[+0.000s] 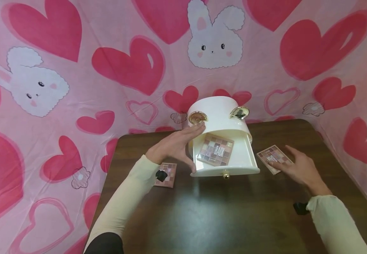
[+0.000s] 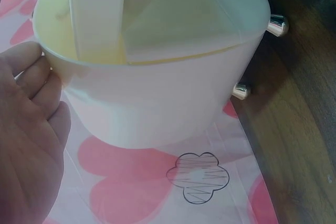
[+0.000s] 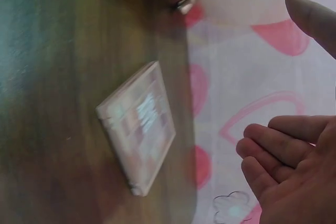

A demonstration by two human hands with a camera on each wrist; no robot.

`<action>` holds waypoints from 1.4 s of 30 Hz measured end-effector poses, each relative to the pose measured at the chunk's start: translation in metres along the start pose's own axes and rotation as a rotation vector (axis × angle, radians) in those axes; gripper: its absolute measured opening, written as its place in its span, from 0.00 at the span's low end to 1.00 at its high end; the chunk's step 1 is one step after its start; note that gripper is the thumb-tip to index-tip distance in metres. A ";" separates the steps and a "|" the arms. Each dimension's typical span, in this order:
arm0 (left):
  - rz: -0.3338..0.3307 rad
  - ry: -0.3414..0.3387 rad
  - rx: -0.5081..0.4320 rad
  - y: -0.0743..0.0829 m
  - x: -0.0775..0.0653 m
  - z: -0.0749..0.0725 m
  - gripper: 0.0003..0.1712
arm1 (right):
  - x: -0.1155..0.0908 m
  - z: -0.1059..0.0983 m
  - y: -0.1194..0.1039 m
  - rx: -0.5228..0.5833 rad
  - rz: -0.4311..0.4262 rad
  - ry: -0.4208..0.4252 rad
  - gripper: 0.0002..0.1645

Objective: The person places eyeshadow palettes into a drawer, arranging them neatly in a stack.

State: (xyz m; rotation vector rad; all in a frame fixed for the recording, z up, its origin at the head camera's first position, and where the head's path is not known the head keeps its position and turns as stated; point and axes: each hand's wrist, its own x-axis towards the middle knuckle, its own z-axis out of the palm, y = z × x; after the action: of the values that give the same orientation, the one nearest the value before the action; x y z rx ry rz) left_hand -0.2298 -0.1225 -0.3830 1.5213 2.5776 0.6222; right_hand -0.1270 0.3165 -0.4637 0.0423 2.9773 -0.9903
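Nearest you, your pale sleeves point(image 1: 130, 194) reach in over the desk point(image 1: 221, 218). Toward the desk's left edge, a palette point(image 1: 170, 173) lies partly hidden beyond your left forearm; only the head view shows it. Your right hand point(image 1: 300, 171) is spread, holding nothing. From the head, its thumb overlaps the right-hand palette point(image 1: 272, 157), short of the far right corner; the right wrist view shows the fingers apart from it. Your left hand point(image 1: 178, 143) is also spread, its thumb at the left front corner of the pulled-out drawer point(image 1: 243, 155). The left wrist view shows its fingertips against the white wall. A third palette point(image 1: 216, 150) lies aslant inside, seen only from the head. Behind stands the white box point(image 1: 215, 104) near the far edge; both wrist views reveal metallic pegs point(image 2: 277, 25) below. Heart-printed cloth point(image 1: 126, 67) hangs beyond.
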 end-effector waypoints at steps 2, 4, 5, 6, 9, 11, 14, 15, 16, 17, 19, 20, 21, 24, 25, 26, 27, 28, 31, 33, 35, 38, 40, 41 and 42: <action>0.003 0.001 0.000 0.001 0.000 0.000 0.78 | 0.001 0.003 0.005 -0.009 -0.003 0.010 0.62; 0.005 0.002 0.003 0.001 0.000 0.000 0.78 | 0.001 0.006 0.011 -0.020 -0.010 0.020 0.61; 0.006 0.002 0.004 0.000 0.000 0.000 0.78 | 0.002 0.007 0.014 -0.023 -0.007 0.017 0.62; 0.004 0.003 0.005 0.000 0.000 0.000 0.78 | 0.002 0.009 0.017 -0.028 -0.001 0.012 0.62; -0.002 0.001 0.009 0.000 0.000 0.000 0.78 | 0.002 0.014 0.026 -0.033 0.024 -0.003 0.63; -0.004 -0.002 0.009 0.001 0.000 0.000 0.78 | 0.002 0.017 0.031 -0.038 0.042 -0.011 0.64; -0.008 -0.010 0.017 0.002 0.000 -0.001 0.78 | 0.002 0.021 0.038 -0.039 0.070 -0.027 0.65; -0.008 -0.012 0.021 0.002 0.001 -0.001 0.78 | 0.002 0.022 0.040 -0.041 0.073 -0.028 0.65; -0.007 -0.015 0.021 0.002 0.001 -0.001 0.79 | 0.002 0.024 0.042 -0.040 0.076 -0.028 0.65; -0.008 -0.018 0.022 0.002 0.001 -0.001 0.79 | 0.002 0.025 0.044 -0.041 0.077 -0.028 0.65; -0.008 -0.018 0.023 0.002 0.001 -0.001 0.78 | 0.003 0.028 0.047 -0.038 0.075 -0.022 0.65; -0.007 -0.017 0.022 0.002 0.000 -0.001 0.78 | 0.003 0.029 0.049 -0.038 0.068 -0.011 0.64; -0.007 -0.016 0.022 0.002 0.000 -0.001 0.78 | 0.004 0.031 0.051 -0.039 0.061 -0.001 0.64; -0.007 -0.014 0.020 0.002 0.000 -0.001 0.77 | 0.006 0.034 0.056 -0.035 0.063 -0.003 0.66; -0.007 -0.014 0.018 0.002 0.000 -0.001 0.77 | 0.006 0.036 0.057 -0.037 0.061 -0.003 0.66; -0.008 -0.014 0.018 0.002 0.000 -0.001 0.76 | 0.007 0.037 0.058 -0.035 0.060 -0.002 0.66; -0.010 -0.015 0.017 0.003 0.000 -0.001 0.76 | 0.007 0.039 0.058 -0.035 0.058 0.000 0.65; -0.012 -0.013 0.018 0.003 0.000 -0.001 0.76 | 0.008 0.040 0.059 -0.038 0.053 0.007 0.63; -0.020 -0.012 0.021 0.004 0.000 -0.002 0.77 | 0.010 0.045 0.062 -0.047 0.053 0.029 0.60; -0.024 -0.014 0.024 0.005 0.000 -0.002 0.77 | 0.012 0.048 0.065 -0.067 0.063 0.033 0.62; -0.026 -0.018 0.024 0.005 0.000 -0.003 0.77 | 0.014 0.051 0.067 -0.083 0.080 0.025 0.64; -0.024 -0.023 0.024 0.005 0.000 -0.003 0.76 | 0.015 0.054 0.071 -0.104 0.090 0.016 0.69; -0.016 -0.022 0.024 0.005 0.000 -0.003 0.77 | 0.015 0.056 0.071 -0.104 0.099 0.021 0.70; -0.013 -0.021 0.027 0.005 0.000 -0.003 0.77 | 0.015 0.056 0.071 -0.106 0.099 0.030 0.70; -0.012 -0.022 0.026 0.005 0.000 -0.004 0.77 | 0.015 0.057 0.071 -0.108 0.101 0.035 0.70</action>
State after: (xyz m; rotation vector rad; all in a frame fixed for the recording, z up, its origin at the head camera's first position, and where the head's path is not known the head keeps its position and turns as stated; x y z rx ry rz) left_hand -0.2265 -0.1214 -0.3777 1.5104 2.5868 0.5691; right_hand -0.1407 0.3398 -0.5518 0.2098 3.0195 -0.8252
